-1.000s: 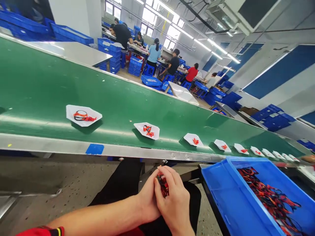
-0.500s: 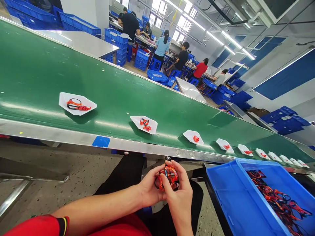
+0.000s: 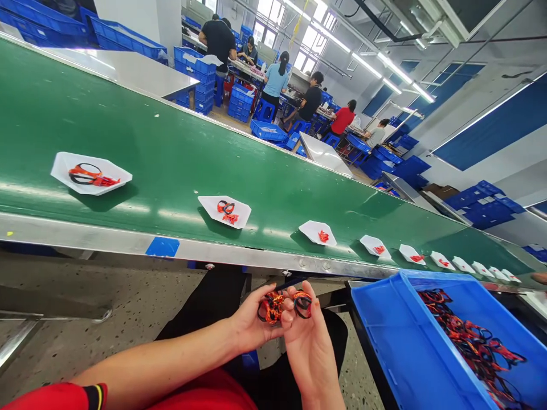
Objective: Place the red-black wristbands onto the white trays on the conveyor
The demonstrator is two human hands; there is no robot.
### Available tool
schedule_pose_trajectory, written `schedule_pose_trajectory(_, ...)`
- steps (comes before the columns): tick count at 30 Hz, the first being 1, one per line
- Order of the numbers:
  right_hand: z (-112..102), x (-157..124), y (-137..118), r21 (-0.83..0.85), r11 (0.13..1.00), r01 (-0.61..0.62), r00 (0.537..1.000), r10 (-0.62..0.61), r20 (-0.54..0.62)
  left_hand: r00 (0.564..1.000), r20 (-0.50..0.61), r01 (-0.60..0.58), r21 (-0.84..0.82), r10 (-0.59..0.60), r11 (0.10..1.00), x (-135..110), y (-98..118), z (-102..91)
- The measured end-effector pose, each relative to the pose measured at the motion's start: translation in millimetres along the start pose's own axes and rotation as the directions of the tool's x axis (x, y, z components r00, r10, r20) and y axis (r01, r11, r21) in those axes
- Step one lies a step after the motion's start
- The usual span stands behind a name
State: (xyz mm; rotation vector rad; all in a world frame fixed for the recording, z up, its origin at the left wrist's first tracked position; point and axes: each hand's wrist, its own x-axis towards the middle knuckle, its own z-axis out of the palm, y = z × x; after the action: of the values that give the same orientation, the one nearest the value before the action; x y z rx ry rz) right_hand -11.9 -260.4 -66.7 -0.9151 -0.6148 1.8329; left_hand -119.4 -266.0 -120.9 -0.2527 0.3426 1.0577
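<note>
Head view has both hands low at near centre, below the metal edge of the green belt point(image 3: 171, 154), working red-and-black loops. To part these cleanly, it looks best to grip the clump firmly and draw the single loop off slowly, so that no strand snags. The left hand point(image 3: 250, 322) curls round the clump point(image 3: 270, 307), thumb and fingers pinched on it. The right hand point(image 3: 307, 336), palm up and fingers half curled, pinches the single loop point(image 3: 302, 303) just beside the clump. A blue bin point(image 3: 393, 341) of more loops stands near right, and white trays point(image 3: 241, 210) sit on the belt beyond.
</note>
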Motion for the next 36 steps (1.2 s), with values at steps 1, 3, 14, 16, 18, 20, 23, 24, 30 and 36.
schedule_pose_trajectory(1, 0.3, -0.2, -0.7, 0.081, 0.995, -0.053, 0.999, 0.052, 0.010, 1.000, 0.013, 0.004, 0.002, -0.004, 1.000, 0.3, 0.7, -0.1)
schedule_pose_trajectory(3, 1.7, -0.7, -2.6, 0.195, 0.974, -0.116, 0.993, 0.116, 0.012, 1.000, 0.025, 0.012, 0.006, -0.012, 1.000, 0.6, 2.2, 0.0)
schedule_pose_trajectory(14, 4.3, 6.3, -13.6, 0.288, 0.942, -0.173, 0.981, 0.192, -0.038, 0.995, -0.095, -0.026, -0.012, 0.024, 1.000, -1.5, 8.8, 4.0)
schedule_pose_trajectory(16, 8.4, 15.6, -19.6, 0.130, 0.989, -0.076, 0.995, 0.084, -0.053, 0.994, -0.099, -0.035, -0.007, 0.034, 0.999, -3.7, 10.3, 6.6)
schedule_pose_trajectory(18, 16.9, 34.7, -29.6, -0.127, 0.979, 0.159, 0.984, -0.167, -0.054, 0.995, -0.089, -0.034, 0.001, 0.034, 0.999, -6.8, 11.6, 9.5)
schedule_pose_trajectory(20, 29.1, 62.7, -42.9, -0.434, 0.800, 0.415, 0.893, -0.449, 0.025, 0.997, -0.065, -0.035, 0.011, 0.035, 0.999, -10.3, 12.8, 12.3)
schedule_pose_trajectory(23, 48.0, 102.9, -62.8, -0.751, 0.365, 0.550, 0.755, -0.602, 0.260, 0.997, -0.034, -0.063, 0.024, 0.063, 0.998, -15.0, 14.9, 16.2)
schedule_pose_trajectory(24, 52.6, 110.2, -67.3, -0.796, 0.254, 0.549, 0.742, -0.586, 0.325, 0.997, -0.027, -0.075, 0.025, 0.075, 0.997, -16.4, 15.7, 17.5)
schedule_pose_trajectory(30, 40.7, 62.9, -54.6, -0.873, 0.100, 0.476, 0.836, -0.360, 0.415, 0.992, -0.037, -0.118, 0.061, 0.120, 0.991, -20.1, 17.5, 23.4)
schedule_pose_trajectory(36, 1.4, 16.2, -16.9, -0.860, 0.030, 0.509, 0.845, -0.209, 0.492, 0.994, -0.031, -0.097, 0.160, 0.103, 0.982, -14.4, 7.9, 21.1)
